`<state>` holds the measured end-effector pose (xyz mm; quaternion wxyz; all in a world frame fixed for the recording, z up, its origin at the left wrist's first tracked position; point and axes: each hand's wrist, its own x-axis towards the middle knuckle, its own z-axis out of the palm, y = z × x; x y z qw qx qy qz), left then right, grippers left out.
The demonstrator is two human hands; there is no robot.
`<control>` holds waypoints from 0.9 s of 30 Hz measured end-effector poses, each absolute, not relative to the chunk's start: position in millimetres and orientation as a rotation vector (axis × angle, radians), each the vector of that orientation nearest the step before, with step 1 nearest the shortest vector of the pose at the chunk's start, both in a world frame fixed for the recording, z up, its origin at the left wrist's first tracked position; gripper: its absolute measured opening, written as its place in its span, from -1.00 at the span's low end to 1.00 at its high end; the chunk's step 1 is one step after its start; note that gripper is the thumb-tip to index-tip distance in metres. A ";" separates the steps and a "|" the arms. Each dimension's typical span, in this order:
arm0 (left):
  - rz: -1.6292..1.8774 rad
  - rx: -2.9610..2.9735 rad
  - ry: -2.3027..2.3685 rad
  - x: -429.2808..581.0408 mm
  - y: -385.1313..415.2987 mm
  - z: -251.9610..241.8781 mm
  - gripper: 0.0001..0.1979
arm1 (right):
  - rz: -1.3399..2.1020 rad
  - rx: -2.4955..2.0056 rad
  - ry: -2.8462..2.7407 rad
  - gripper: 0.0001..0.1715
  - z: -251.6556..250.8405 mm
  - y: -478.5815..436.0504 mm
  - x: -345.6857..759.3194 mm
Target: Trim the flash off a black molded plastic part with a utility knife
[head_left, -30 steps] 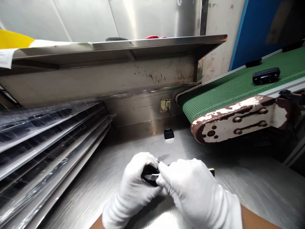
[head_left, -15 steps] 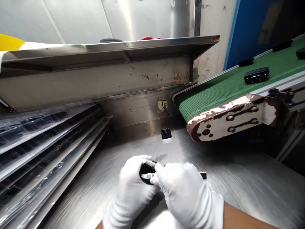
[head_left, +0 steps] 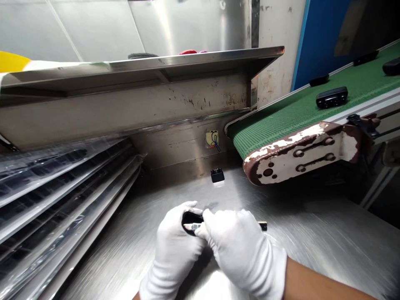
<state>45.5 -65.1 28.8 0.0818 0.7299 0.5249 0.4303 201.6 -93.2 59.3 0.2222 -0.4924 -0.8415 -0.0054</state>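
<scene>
Left grip (head_left: 176,246) clamped on a black plastic casing (head_left: 191,217), right grip (head_left: 240,254) closed on a thin strip (head_left: 193,226), both held together above a stainless steel surface (head_left: 312,250).
The casing was cupped against the left glove's fingers, seemingly so that it was steadied while the strip's pale end was pressed to its edge; the strip's black tip was seen beyond the right glove, and the point of contact was partly hidden by the fingers. Farther out, a small black block (head_left: 217,175) was left standing on the surface near the back panel. A green conveyor belt (head_left: 290,125) carrying a black oblong piece (head_left: 331,97) was ranged to the right, and clear plastic trays (head_left: 62,187) were stacked on edge to the left.
</scene>
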 end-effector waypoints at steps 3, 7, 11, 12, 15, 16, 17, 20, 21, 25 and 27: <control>1.242 2.031 1.442 40.8 -63.3 24.5 -0.65 | -0.080 -1.270 -2.355 -0.76 62.5 -91.0 205.2; 1.228 1.998 1.251 34.1 -59.8 21.8 -0.57 | -0.057 -1.394 -2.359 -0.77 67.9 -92.0 208.4; 1.271 2.039 1.237 36.8 -60.6 24.9 -0.66 | -0.079 -1.360 -2.352 -0.81 67.8 -91.7 209.6; 1.274 2.055 1.237 38.2 -61.2 25.8 -0.68 | -0.095 -1.356 -2.362 -0.82 67.6 -91.3 209.8; 1.261 2.091 1.228 40.9 -62.3 27.4 -0.70 | -0.129 -1.334 -2.387 -0.84 66.6 -89.8 210.1; 1.255 2.110 1.232 41.1 -62.5 27.4 -0.71 | -0.120 -1.336 -2.393 -0.85 65.7 -89.5 210.1; 1.250 2.133 1.240 41.0 -62.5 27.2 -0.72 | -0.112 -1.332 -2.390 -0.86 64.5 -89.3 210.0; 1.239 2.199 1.259 39.8 -62.2 26.0 -0.76 | -0.135 -1.293 -2.335 -0.89 58.9 -89.8 209.4; 1.236 2.215 1.262 39.3 -62.2 25.6 -0.76 | -0.151 -1.272 -2.315 -0.91 57.1 -90.2 209.2; 1.216 2.256 1.292 38.1 -62.5 25.0 -0.75 | -0.175 -1.189 -2.255 -0.90 54.1 -91.3 209.2; 1.207 2.272 1.302 37.9 -62.4 25.1 -0.75 | -0.173 -1.180 -2.235 -0.89 53.9 -91.2 209.0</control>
